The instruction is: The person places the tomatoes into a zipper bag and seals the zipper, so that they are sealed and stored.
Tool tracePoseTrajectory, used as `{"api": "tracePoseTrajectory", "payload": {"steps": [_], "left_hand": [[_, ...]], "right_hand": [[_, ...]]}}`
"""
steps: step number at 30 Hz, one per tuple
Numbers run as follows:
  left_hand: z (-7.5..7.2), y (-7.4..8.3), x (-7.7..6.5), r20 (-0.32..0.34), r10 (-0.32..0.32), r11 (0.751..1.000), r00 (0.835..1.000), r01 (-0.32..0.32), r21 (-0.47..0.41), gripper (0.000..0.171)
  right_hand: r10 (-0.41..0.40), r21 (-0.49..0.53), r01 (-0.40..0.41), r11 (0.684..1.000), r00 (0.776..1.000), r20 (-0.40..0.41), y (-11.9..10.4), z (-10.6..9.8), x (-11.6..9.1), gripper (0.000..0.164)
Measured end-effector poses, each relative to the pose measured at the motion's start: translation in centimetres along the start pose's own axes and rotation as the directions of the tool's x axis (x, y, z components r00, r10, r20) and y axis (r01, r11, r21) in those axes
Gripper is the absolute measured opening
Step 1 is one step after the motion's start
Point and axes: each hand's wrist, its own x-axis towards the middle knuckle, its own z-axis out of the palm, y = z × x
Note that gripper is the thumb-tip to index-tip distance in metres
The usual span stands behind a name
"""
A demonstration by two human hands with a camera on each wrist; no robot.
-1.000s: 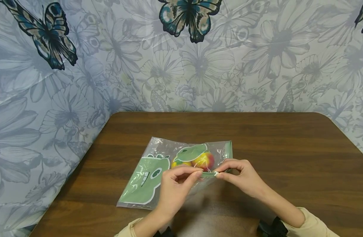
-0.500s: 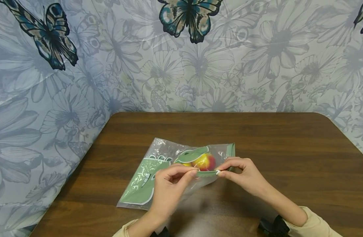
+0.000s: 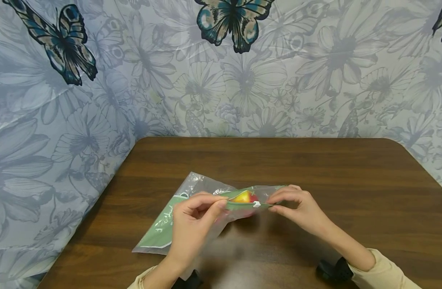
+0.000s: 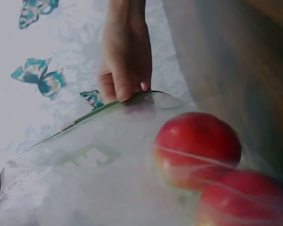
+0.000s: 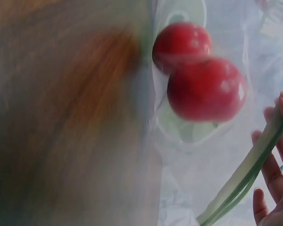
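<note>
A clear zip bag [image 3: 203, 186] with a green cartoon print lies on the table, its green-edged mouth raised between my hands. My left hand [image 3: 193, 218] pinches the green zip strip [image 3: 239, 206] at its left part. Just right of the white slider [image 3: 256, 204], my right hand [image 3: 298, 206] pinches the strip's end between thumb and fingers. Inside the bag sits a red-and-yellow round fruit [image 3: 244, 196], partly covered by the print. Through the plastic, the left wrist view shows two red fruits, one upper [image 4: 198, 148] and one lower [image 4: 245, 200].
The brown wooden table [image 3: 351, 176] spreads out around the bag. Behind it hangs a pale floral cloth [image 3: 315, 80] with butterflies on it. Dark straps sit at both wrists, one at the right sleeve [image 3: 383, 267].
My left hand has moved left along the zip strip. My right fingers have left the slider and now hold the strip to its right. The bag's mouth is lifted and its right part folded up.
</note>
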Motion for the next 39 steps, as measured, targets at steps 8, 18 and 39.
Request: {"api": "tracePoseTrajectory", "payload": {"steps": [8,18,39], "left_hand": [[-0.7,0.8,0.6,-0.012,0.057,0.998,0.998,-0.057,0.012,0.005],[-0.8,1.1,2.3,-0.082,0.097,0.994,0.992,-0.093,0.051,0.006],[-0.4,2.5,6.8,-0.165,0.062,0.988,0.984,-0.084,-0.129,0.012]], "right_hand": [[0.025,-0.058,-0.029,0.998,0.997,-0.071,0.1,-1.2,0.3,0.033],[0.030,-0.102,-0.043,0.994,0.992,-0.125,-2.1,-3.3,1.1,0.034],[-0.050,-0.200,0.027,0.979,0.993,-0.109,-7.8,-7.5,4.2,0.032]]}}
